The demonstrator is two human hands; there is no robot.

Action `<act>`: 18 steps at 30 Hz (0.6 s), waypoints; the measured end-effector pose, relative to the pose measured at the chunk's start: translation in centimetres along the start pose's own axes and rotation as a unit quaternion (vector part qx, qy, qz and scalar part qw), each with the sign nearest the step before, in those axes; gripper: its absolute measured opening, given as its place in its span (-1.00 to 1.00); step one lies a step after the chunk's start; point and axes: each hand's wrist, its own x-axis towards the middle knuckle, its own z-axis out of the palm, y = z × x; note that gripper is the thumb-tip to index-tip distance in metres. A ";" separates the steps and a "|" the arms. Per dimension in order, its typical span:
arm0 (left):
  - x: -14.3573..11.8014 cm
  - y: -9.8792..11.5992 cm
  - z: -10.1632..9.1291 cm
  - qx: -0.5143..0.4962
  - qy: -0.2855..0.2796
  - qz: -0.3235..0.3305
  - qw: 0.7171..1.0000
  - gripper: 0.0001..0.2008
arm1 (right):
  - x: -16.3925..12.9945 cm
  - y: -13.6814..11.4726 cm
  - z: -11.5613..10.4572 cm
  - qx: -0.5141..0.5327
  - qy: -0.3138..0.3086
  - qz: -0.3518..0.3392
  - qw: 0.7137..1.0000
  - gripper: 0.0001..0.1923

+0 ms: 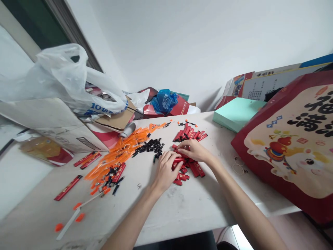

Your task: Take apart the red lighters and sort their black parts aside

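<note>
Both hands' fingers [179, 163] grip small glossy red tubes [194, 168].

A white plastic bag [65, 76] sits on a cardboard box [52, 121] at the left; a mint-green box [235, 114] and a red printed bag [293, 146] stand right, a blue bag [163, 100] by the far wall

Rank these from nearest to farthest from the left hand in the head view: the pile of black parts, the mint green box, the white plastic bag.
Measured from the left hand:
1. Pile of black parts, just beyond the hand, slightly to its left.
2. Mint green box, far right side of the table.
3. White plastic bag, far left, resting on the cardboard boxes.
</note>
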 end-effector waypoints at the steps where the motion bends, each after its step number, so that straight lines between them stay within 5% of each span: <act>1: 0.0 0.1 0.1 0.009 0.000 0.005 1.000 -0.88 | 0.1 0.2 0.1 -0.012 0.016 0.006 1.000 -0.83; 8: 1.4 1.0 0.9 0.055 -0.010 0.015 0.998 -0.74 | 0.4 4.0 -0.6 -0.154 0.156 0.104 0.970 -0.67; 18: 1.0 1.0 1.0 0.077 0.037 0.009 0.996 -0.74 | -0.2 6.8 -1.5 -0.248 0.122 0.151 0.949 -0.22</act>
